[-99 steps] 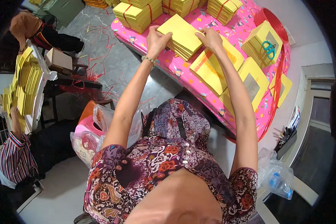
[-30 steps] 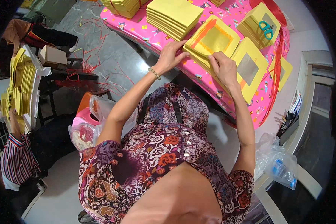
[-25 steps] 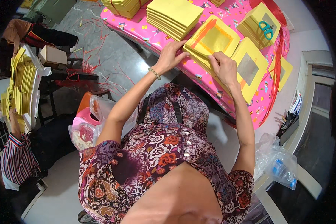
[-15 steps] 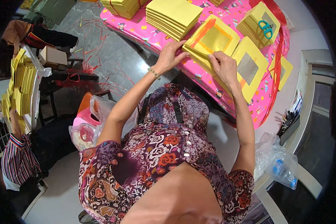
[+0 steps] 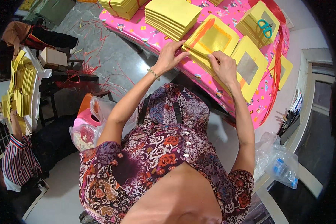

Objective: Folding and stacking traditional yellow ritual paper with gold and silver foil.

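a: state the fingers first.

b: left hand [image 5: 170, 56] rests with fingertips curled onto the near left edge of a yellow paper sheet [image 5: 212, 38] with a gold foil square in its middle. right hand [image 5: 223, 66] pinches the near right edge of the same sheet, thumb under or beside the edge, fingers on top. whether the left hand truly grips or only presses down cannot be told.

a: why hold it so?

b: judged from the pose, two hands on one edge keep the top sheet square to the small pile under it, so the corners line up.

a: which way does the sheet lie?

b: flat, foil side up. it is nearly square, so it has no clear long axis; one corner points away from the fingers, toward the far side of the pink table [image 5: 235, 93].

a: outward from the fingers?

b: just beyond the left fingertips stands a stack of plain yellow sheets [image 5: 172, 15]. just right of the right hand lies a second sheet with a silver foil square [image 5: 248, 68]. farther off, beyond that one, blue scissors [image 5: 264, 27] lie on another yellow stack. red ribbon [image 5: 277, 63] runs along the table's right edge.

a: elsewhere?

b: well off to the left, another person in a striped sleeve [image 5: 16, 166] handles yellow sheets in a rack.
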Available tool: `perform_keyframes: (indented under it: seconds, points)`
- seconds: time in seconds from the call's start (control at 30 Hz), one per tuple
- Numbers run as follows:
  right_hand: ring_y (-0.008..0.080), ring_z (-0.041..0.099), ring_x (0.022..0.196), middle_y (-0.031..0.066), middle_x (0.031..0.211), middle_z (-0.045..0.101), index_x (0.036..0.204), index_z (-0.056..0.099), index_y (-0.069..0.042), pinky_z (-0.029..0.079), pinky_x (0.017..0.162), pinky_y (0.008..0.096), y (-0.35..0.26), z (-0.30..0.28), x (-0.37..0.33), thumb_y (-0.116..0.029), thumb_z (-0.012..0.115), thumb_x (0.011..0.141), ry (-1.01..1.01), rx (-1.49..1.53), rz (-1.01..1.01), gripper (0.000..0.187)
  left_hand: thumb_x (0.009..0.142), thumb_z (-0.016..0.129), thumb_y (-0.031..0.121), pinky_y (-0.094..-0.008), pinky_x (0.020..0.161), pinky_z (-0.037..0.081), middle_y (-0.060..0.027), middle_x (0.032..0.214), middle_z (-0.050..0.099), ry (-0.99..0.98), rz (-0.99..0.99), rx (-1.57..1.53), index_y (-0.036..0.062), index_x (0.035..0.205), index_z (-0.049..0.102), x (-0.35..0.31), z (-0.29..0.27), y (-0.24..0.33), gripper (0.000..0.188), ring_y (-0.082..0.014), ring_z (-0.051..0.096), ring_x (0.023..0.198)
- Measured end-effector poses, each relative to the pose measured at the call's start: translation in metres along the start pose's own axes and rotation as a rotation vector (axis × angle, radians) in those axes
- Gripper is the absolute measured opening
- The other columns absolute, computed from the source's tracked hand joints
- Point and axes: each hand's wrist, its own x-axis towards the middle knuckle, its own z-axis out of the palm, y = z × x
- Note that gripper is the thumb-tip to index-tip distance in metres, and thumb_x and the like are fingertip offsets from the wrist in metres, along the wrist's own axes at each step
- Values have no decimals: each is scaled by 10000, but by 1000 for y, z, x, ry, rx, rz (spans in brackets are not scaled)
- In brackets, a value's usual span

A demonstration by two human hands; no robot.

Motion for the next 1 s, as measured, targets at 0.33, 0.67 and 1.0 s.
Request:
perform_keyframes:
  seconds: [0.33,0.67,1.0]
  points:
    - [372,633,727,156,811,623,840,620,-32,504,625,458,7,9,-7,-263,572,952,80,-46,-46,262,715,765,127,-430,972,444,-104,1182,608,158,449,388,114,1280,589,17,3,33,592,-291,558,1141]
    - [353,656,830,168,906,644,1012,623,-54,518,707,447,16,-9,-1,-281,633,915,-44,87,-9,247,831,603,151,-366,875,434,-56,942,623,-329,449,547,114,1093,609,63,0,41,265,-220,596,930]
    - [373,663,889,197,931,684,1009,639,-16,507,770,431,74,-46,65,-240,615,904,121,179,93,249,763,730,193,-476,1077,359,-139,1328,504,-94,568,409,115,1380,477,65,27,66,672,-334,447,1280]
